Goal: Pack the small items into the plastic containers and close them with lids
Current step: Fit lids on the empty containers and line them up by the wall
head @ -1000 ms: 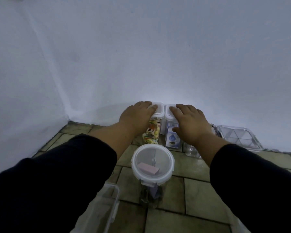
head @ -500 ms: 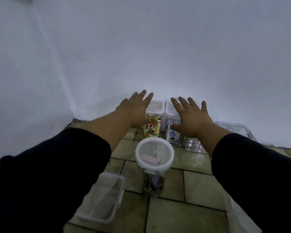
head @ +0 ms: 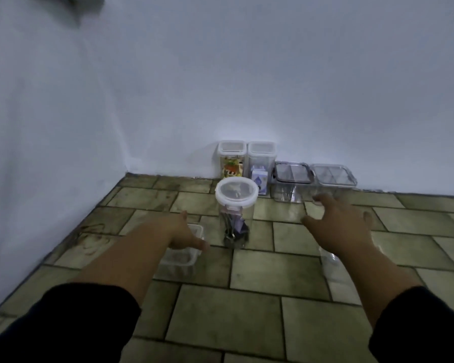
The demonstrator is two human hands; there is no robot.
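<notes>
A tall round clear container (head: 236, 205) with a white-rimmed lid stands mid-floor, small items inside. Behind it, against the wall, stand two tall lidded containers: the left tall container (head: 232, 162) holds colourful packets, the right tall container (head: 261, 163) holds a bluish box. Two low square lidded containers (head: 292, 179) (head: 333, 176) sit to their right. My left hand (head: 180, 233) hovers open over a small lidless clear tub (head: 181, 255). Open with fingers spread, my right hand (head: 338, 224) hangs above the floor, right of the round container. A clear plastic piece (head: 330, 263) lies partly hidden under my right wrist.
The floor is of greenish-brown tiles (head: 273, 271). A white wall (head: 247, 87) runs along the back and meets a second wall at the left corner (head: 126, 169), closing off the space on those two sides.
Both hands have pulled back from the tops of the two tall containers at the wall and dropped lower. The view has drawn back, showing more floor.
</notes>
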